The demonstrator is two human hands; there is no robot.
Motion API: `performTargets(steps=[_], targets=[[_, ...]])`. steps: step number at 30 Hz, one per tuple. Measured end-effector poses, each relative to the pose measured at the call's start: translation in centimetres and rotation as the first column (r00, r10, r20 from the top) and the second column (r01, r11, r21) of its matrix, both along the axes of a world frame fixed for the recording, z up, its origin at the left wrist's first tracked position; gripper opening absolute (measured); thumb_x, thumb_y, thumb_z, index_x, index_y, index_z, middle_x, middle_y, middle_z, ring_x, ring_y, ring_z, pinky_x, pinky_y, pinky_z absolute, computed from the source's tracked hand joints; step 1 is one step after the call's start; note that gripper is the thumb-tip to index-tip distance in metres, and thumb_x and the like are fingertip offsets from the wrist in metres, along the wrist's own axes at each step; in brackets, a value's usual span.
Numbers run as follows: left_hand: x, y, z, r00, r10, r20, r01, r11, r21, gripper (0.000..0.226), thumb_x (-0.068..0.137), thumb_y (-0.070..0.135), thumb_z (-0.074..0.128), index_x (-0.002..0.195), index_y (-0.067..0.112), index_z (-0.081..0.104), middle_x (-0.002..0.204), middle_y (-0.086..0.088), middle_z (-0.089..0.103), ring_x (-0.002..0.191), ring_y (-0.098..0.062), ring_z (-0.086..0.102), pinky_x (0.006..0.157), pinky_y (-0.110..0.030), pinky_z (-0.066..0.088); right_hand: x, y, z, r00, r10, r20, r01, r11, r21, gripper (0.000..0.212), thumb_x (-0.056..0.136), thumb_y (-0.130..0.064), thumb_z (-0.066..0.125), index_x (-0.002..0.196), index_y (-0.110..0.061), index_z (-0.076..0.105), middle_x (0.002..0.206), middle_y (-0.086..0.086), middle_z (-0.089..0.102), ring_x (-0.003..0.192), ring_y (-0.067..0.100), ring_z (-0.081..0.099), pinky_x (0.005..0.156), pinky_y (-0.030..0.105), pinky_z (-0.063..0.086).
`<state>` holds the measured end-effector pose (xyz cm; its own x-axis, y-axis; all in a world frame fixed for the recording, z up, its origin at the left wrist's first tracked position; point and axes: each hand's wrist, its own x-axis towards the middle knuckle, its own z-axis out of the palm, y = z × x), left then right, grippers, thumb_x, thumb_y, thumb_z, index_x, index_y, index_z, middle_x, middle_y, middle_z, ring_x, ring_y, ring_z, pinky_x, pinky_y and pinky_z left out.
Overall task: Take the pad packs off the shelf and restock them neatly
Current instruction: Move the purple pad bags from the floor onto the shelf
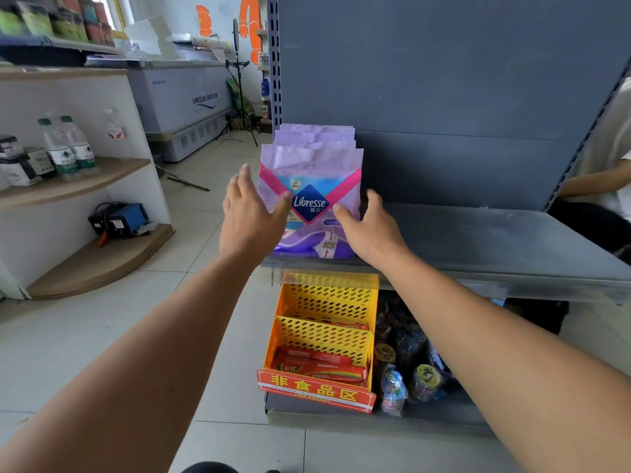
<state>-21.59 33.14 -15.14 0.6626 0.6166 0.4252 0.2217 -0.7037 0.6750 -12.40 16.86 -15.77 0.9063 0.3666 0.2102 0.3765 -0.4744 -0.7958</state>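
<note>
The grey shelf [478, 240] is bare to the right of the pad packs [316, 172], which are stood upright in a row at its left front edge. The front pack is flanked by the spread left hand [247, 213] and right hand [370, 227], thumbs touching its face.

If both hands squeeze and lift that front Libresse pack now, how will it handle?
Probably soft: the front pack is a thin plastic pouch with a crinkled top. Likely light for its bulk. Standing on edge among the packs behind, it may flop or tip once pulled free.
</note>
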Motion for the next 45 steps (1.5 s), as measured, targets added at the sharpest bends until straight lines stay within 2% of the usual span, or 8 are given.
performTargets(steps=[4, 9, 17, 25, 29, 33, 38, 45], targets=[[-2.0, -2.4, 1.2, 1.0, 0.014, 0.027, -0.025, 0.87, 0.492, 0.061, 0.092, 0.046, 0.052, 0.143, 0.016, 0.036, 0.149, -0.014, 0.035, 0.139, -0.032, 0.031, 0.112, -0.047, 0.031, -1.1, -3.6, 1.0, 0.949, -0.015, 0.314, 0.093, 0.967, -0.235, 0.07, 0.093, -0.056, 0.049, 0.15, -0.022, 0.024, 0.152, 0.006, 0.036, 0.136, 0.027, 0.04, 0.095, 0.042, 0.049], [-1.9, -9.6, 2.7, 0.982, -0.178, -0.062, 0.176, 0.743, 0.646, 0.044, 0.091, 0.038, 0.05, 0.128, 0.016, 0.053, 0.13, -0.008, 0.054, 0.119, -0.032, 0.05, 0.096, -0.043, 0.042, -2.7, -11.0, 1.9, 0.824, 0.092, 0.56, 0.193, 0.882, -0.429, 0.056, 0.096, -0.047, 0.047, 0.143, -0.018, 0.04, 0.145, 0.004, 0.044, 0.133, 0.027, 0.04, 0.097, 0.045, 0.045], [3.0, -26.1, -0.2, 0.835, -0.387, -0.391, 0.549, 0.625, 0.555, 0.049, 0.093, 0.05, 0.044, 0.136, 0.026, 0.041, 0.136, -0.001, 0.05, 0.124, -0.025, 0.046, 0.095, -0.04, 0.041, -2.9, -29.2, -0.6, 0.879, 0.022, 0.476, 0.303, 0.746, -0.593, 0.053, 0.095, -0.047, 0.047, 0.141, -0.02, 0.042, 0.144, -0.001, 0.045, 0.128, 0.023, 0.046, 0.095, 0.039, 0.043], [8.1, -46.8, -8.9, 0.519, -0.561, -0.645, 0.849, 0.424, 0.315, 0.052, 0.093, 0.05, 0.045, 0.139, 0.03, 0.036, 0.136, -0.004, 0.046, 0.126, -0.029, 0.045, 0.092, -0.043, 0.044, -3.4, -51.5, -9.6, 0.919, -0.348, 0.188, 0.38, 0.648, -0.66, 0.052, 0.094, -0.041, 0.05, 0.14, -0.019, 0.043, 0.132, 0.011, 0.053, 0.121, 0.032, 0.052, 0.096, 0.045, 0.046], [9.6, -56.6, -15.6, 0.335, -0.602, -0.725, 0.935, 0.31, 0.174, 0.05, 0.095, 0.049, 0.044, 0.14, 0.029, 0.037, 0.139, -0.003, 0.044, 0.127, -0.027, 0.045, 0.096, -0.043, 0.043, -4.6, -59.9, -17.2, 0.834, -0.551, -0.009, 0.425, 0.653, -0.626, 0.05, 0.095, -0.034, 0.053, 0.14, -0.016, 0.044, 0.129, 0.015, 0.056, 0.119, 0.032, 0.055, 0.094, 0.037, 0.045], [11.4, -64.0, -24.0, 0.181, -0.585, -0.791, 0.971, 0.236, 0.047, 0.047, 0.096, 0.048, 0.041, 0.14, 0.031, 0.036, 0.138, -0.001, 0.044, 0.127, -0.024, 0.044, 0.095, -0.042, 0.043, -4.7, -65.4, -26.9, 0.664, -0.699, -0.265, 0.484, 0.672, -0.56, 0.039, 0.095, -0.034, 0.053, 0.128, -0.014, 0.05, 0.111, 0.007, 0.062, 0.11, 0.031, 0.058, 0.075, 0.03, 0.039], [13.3, -69.4, -35.6, 0.046, -0.531, -0.846, 0.964, 0.245, -0.101, 0.045, 0.097, 0.046, 0.042, 0.138, 0.029, 0.037, 0.135, -0.002, 0.045, 0.123, -0.024, 0.047, 0.092, -0.038, 0.043, -3.5, -69.2, -40.3, 0.422, -0.743, -0.519, 0.53, 0.667, -0.524, 0.045, 0.089, -0.03, 0.061, 0.13, -0.013, 0.05, 0.127, 0.01, 0.06, 0.113, 0.028, 0.058, 0.087, 0.031, 0.045], [13.7, -71.7, -46.8, -0.092, -0.516, -0.851, 0.903, 0.317, -0.29, 0.053, 0.095, 0.046, 0.047, 0.143, 0.027, 0.032, 0.138, -0.005, 0.043, 0.125, -0.024, 0.046, 0.099, -0.04, 0.045, 0.3, -73.3, -50.1, 0.385, -0.842, -0.378, 0.638, 0.539, -0.55, 0.06, 0.086, -0.032, 0.065, 0.138, -0.012, 0.044, 0.139, 0.014, 0.051, 0.131, 0.032, 0.044, 0.111, 0.043, 0.032]])
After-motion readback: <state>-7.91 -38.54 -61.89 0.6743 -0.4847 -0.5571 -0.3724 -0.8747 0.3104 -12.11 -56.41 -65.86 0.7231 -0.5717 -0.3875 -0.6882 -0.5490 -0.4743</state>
